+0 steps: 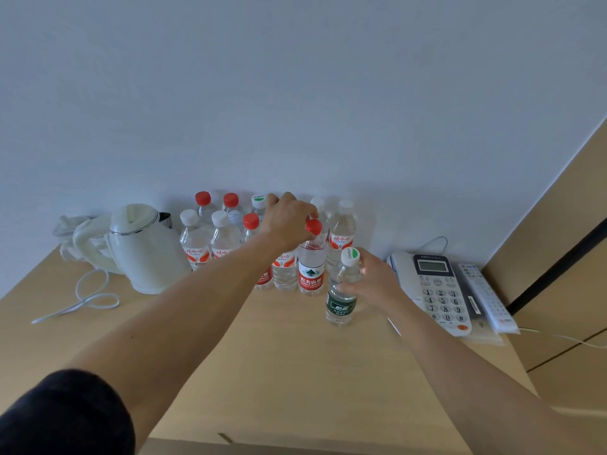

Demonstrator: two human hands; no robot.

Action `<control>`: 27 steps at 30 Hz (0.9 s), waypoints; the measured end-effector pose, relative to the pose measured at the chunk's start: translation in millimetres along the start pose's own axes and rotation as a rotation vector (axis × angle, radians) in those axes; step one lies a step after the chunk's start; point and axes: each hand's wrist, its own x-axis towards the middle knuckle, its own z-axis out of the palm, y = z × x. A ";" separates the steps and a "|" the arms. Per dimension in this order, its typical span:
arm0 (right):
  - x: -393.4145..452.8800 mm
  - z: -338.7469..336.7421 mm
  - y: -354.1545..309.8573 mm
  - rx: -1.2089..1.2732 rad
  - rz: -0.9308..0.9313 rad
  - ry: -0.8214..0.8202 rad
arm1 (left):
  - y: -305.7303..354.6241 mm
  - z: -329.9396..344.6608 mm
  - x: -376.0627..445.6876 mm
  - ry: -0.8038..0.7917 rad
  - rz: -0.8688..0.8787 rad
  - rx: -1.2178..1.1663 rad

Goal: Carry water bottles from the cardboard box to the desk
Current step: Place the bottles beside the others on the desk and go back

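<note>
The table (295, 372) is pale wood laminate, smooth and matt. The bottles (226, 241) are clear glossy plastic with paper-like labels. The kettle (144, 251) is cream plastic with a shiny metal band; the phone (437, 290) is dull grey-white plastic.

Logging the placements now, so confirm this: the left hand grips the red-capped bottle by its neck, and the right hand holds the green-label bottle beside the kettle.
One slip: the green-label bottle in the right hand stands beside the telephone, not the kettle, which is across the desk. The head view shows it. The left hand does grip the red-capped bottle by its neck.
</note>
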 end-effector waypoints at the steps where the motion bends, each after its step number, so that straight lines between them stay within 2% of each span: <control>1: -1.0 0.1 0.8 -0.016 -0.015 0.003 | 0.0 -0.4 -0.5 0.001 0.000 -0.001; 10: 2.3 1.3 5.8 -0.097 -0.091 0.022 | 3.2 0.0 0.1 -0.033 0.013 0.040; 27: 47.5 -8.4 -10.9 -0.140 -0.025 0.063 | 6.9 6.4 7.2 -0.018 -0.041 0.001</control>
